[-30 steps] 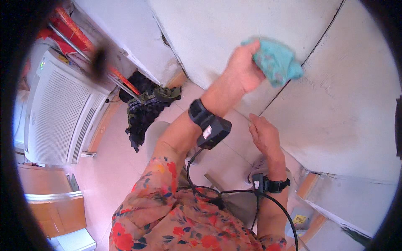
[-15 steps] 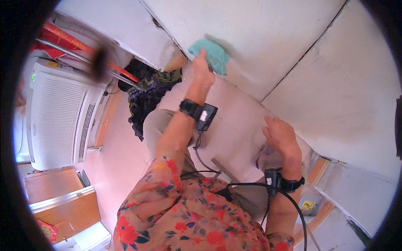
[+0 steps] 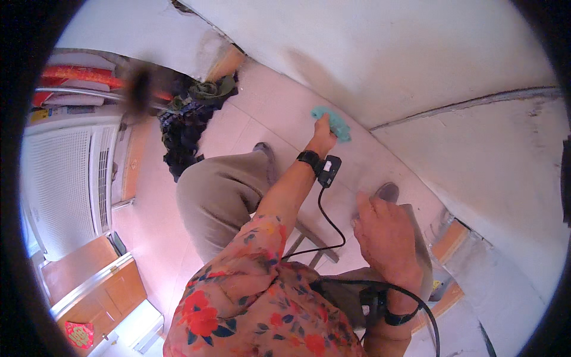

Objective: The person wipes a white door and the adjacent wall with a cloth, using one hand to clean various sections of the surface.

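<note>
A teal cloth (image 3: 338, 125) is gripped in my left hand (image 3: 323, 138), its folds showing past the fingers. In the picture it lies over the pink floor tiles, close to the foot of the white wall; I cannot tell whether it touches the floor. My right hand (image 3: 388, 238) is raised in front of my right knee, back of the hand up, with its fingers loosely bent, a little apart and holding nothing. Each wrist wears a black strap with a small box and a cable.
White wall panels (image 3: 380, 53) meet the floor (image 3: 244, 119) ahead and to the right. Dark ruffled fabric (image 3: 193, 113) hangs at the left, beside a white slatted appliance (image 3: 65, 184). Wooden stool legs (image 3: 315, 241) show beneath me. An orange-brown cabinet (image 3: 101, 297) stands lower left.
My left hand has brought the cloth down off the wall and slightly right, over the floor. My right hand has drawn back toward me. The view has shifted a little.
</note>
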A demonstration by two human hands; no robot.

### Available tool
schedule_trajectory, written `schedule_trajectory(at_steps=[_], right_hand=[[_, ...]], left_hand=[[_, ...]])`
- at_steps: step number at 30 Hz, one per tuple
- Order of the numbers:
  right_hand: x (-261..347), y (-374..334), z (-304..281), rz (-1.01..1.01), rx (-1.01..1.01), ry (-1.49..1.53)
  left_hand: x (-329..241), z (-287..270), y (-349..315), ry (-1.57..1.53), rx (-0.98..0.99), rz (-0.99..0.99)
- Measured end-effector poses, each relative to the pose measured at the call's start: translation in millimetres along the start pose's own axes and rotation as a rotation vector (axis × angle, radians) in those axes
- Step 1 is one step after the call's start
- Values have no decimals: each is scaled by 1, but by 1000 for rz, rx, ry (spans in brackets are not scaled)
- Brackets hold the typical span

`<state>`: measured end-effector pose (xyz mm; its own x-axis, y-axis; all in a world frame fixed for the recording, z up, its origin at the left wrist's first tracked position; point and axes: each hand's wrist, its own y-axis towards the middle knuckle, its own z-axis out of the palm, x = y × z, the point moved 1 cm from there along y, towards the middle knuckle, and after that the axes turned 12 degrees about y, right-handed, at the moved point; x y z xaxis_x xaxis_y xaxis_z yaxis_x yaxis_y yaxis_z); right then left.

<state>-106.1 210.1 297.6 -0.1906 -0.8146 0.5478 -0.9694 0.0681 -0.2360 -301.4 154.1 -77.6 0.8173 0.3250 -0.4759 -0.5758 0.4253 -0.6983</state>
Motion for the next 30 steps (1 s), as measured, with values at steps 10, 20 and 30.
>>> schedule_trajectory(at_steps=[10,20,30], right_hand=[[-7,-6,5,59,-2,-29],[-10,-7,1,-24,-118,-59],[-6,16,13,-64,-40,-25]], left_hand=[[-7,63,8,-170,44,10],[-161,181,-142,11,-48,385],[-309,334,-300,779,-683,2333]])
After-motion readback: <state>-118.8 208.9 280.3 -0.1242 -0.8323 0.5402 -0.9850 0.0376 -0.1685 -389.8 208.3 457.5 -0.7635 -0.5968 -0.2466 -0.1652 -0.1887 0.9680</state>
